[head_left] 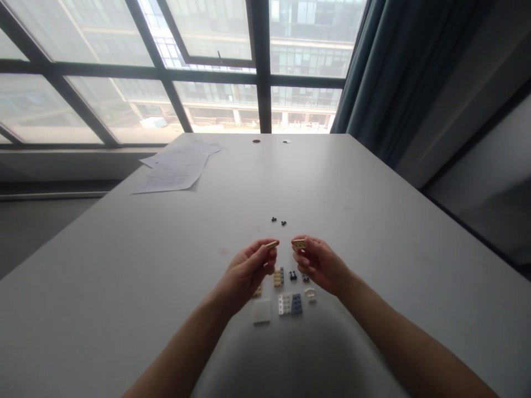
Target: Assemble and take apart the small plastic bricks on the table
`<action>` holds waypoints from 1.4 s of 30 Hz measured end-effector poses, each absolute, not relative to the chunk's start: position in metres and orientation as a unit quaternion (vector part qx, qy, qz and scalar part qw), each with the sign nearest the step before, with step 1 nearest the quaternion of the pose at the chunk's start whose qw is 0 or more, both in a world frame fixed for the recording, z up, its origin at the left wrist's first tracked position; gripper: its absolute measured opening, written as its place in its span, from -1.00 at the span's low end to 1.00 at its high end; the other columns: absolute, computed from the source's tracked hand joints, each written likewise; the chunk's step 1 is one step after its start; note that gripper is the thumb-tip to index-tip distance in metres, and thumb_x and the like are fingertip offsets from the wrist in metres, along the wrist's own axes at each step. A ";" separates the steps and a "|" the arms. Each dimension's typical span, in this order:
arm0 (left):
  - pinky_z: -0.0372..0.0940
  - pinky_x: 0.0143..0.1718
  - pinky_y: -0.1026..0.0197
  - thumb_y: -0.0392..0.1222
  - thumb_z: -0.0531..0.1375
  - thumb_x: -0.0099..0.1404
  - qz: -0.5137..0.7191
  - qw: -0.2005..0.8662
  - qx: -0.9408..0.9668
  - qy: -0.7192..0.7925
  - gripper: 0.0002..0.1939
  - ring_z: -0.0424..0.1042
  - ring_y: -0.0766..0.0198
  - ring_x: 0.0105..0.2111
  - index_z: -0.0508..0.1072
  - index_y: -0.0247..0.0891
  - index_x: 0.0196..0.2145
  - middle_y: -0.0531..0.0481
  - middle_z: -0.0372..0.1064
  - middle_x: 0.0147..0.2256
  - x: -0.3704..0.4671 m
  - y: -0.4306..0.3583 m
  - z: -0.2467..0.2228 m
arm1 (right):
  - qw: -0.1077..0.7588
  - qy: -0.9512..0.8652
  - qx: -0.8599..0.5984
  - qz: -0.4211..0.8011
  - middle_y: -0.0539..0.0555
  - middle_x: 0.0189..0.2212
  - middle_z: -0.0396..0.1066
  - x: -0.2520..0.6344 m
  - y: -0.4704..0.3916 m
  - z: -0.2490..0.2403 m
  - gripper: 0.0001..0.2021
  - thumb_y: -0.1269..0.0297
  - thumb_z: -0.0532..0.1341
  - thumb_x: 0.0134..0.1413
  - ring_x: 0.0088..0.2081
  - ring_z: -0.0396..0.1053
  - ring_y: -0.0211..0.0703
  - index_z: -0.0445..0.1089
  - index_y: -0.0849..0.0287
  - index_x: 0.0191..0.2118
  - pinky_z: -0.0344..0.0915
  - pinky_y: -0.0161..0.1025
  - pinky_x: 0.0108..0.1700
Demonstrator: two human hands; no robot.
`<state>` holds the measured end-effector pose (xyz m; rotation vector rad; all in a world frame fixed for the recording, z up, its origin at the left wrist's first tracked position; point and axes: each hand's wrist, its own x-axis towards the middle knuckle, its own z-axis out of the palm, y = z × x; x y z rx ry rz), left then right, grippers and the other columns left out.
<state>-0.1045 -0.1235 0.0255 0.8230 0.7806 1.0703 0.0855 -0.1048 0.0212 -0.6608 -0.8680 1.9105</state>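
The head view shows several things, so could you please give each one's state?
Left hand: closed on thin tan piece
Right hand: closed on studded tan piece
Papers: flat, overlapping
Curtain: drawn aside
Window sash: seemingly ajar
White tile: flat on table
Far black pieces: loose, apart

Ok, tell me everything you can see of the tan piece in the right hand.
The tan piece is small, oblong and plastic-looking, its patterned face turned toward the camera; whether that shows studs or hollows is too small to tell. The right hand pinches it, long side roughly level, raised above the table. It is apart from the other tan piece, in the left hand.
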 end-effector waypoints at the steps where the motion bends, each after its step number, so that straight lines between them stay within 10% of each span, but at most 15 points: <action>1: 0.21 -0.38 0.30 -0.01 0.27 0.17 0.467 0.667 0.430 0.389 -0.66 0.25 0.39 -0.45 0.46 -0.27 -0.17 0.03 0.31 -0.39 -0.111 -0.121 0.025 | 0.450 -0.381 -0.287 0.755 -0.07 -0.56 0.16 0.087 -0.104 0.022 -0.71 0.07 0.34 -0.08 -0.59 0.00 -0.41 0.45 0.20 -0.32 -0.13 -0.43 -0.62; 7: 0.24 -0.20 0.12 -0.10 0.12 0.28 0.300 0.217 0.743 0.558 -0.78 0.31 0.17 -0.26 0.46 -0.21 -0.19 -0.03 0.36 -0.30 -0.157 -0.111 0.010 | 0.357 -0.753 -0.375 0.405 0.01 -0.39 0.34 0.080 -0.091 0.029 -0.85 0.25 0.33 -0.03 -0.42 0.25 -0.28 0.48 0.17 -0.30 0.22 -0.29 -0.34; 11: 0.21 -0.06 0.06 -0.18 0.08 0.29 0.243 0.102 0.790 0.553 -0.79 0.29 0.13 -0.15 0.44 -0.19 -0.16 -0.05 0.36 -0.21 -0.169 -0.108 -0.003 | 0.257 -0.840 -0.397 0.266 0.02 -0.32 0.37 0.057 -0.074 0.023 -0.86 0.31 0.32 -0.01 -0.36 0.31 -0.27 0.47 0.17 -0.27 0.22 -0.29 -0.26; 42: 0.19 -0.08 0.10 -0.09 0.22 0.21 0.239 0.169 0.797 0.529 -0.72 0.31 0.15 -0.18 0.50 -0.09 -0.11 -0.02 0.38 -0.26 -0.161 -0.098 -0.010 | 0.226 -0.835 -0.409 0.292 0.00 -0.36 0.36 0.052 -0.068 0.003 -0.83 0.39 0.23 0.05 -0.41 0.30 -0.31 0.50 0.15 -0.20 0.23 -0.32 -0.25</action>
